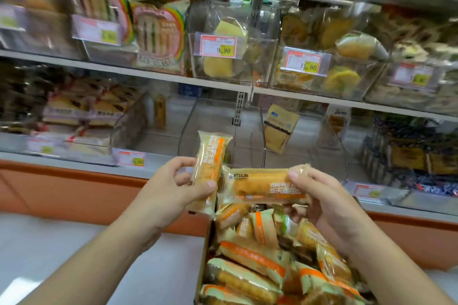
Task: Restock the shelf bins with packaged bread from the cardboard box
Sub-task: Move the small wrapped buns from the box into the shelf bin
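Note:
My left hand (pixel 173 186) grips an upright waffle bread packet (pixel 210 158) with an orange stripe. A second waffle bread packet (pixel 260 184) lies flat and sideways in my right hand (pixel 327 203). Both are held above the cardboard box (pixel 207 238), which is filled with several more orange-and-green bread packets (pixel 250 260). Straight ahead on the lower shelf stands a clear plastic bin (pixel 213 119) that looks empty. The clear bin (pixel 307 141) to its right holds one tan packet (pixel 280 129).
The upper shelf (pixel 148 74) carries clear bins of sandwiches, yellow cakes and buns with price tags (pixel 218 46). Lower left bin (pixel 128 126) is stacked with bread slices; the lower right one holds dark packets (pixel 409 153). An orange base panel (pixel 74 190) runs under the shelves, above pale floor.

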